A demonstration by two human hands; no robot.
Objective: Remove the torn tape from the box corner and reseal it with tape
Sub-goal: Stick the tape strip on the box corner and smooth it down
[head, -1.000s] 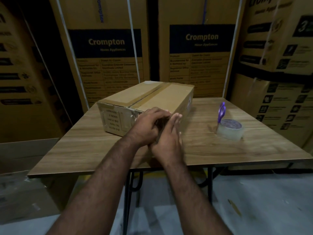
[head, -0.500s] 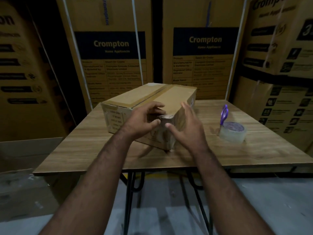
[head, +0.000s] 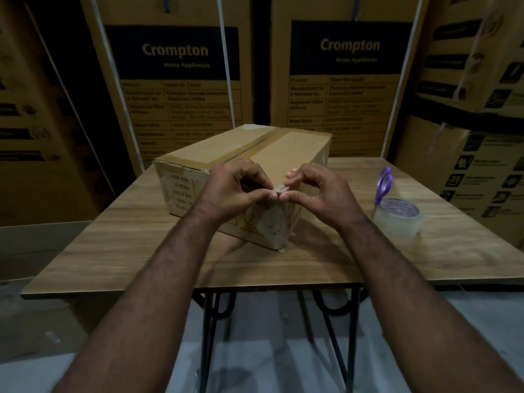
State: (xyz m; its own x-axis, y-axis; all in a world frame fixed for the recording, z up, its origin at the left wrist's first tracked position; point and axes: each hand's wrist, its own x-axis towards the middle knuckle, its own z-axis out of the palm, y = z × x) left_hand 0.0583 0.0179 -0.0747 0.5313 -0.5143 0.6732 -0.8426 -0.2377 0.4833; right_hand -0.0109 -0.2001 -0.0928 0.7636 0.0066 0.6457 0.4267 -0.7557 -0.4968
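The box [head: 226,154] lies long axis near-right to far, nearest corner toward the viewer, where left hand [head: 226,191] and right hand [head: 320,191] pinch torn tape [head: 279,190].

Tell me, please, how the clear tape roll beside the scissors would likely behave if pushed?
The tape roll lies flat on the table, so it would probably slide rather than roll. It looks light, likely shifting easily, and might nudge the purple-handled scissors beside it.

Box [head: 286,154] on table [head: 141,251]; tape roll [head: 398,218] right of it, scissors [head: 382,184] just behind roll.
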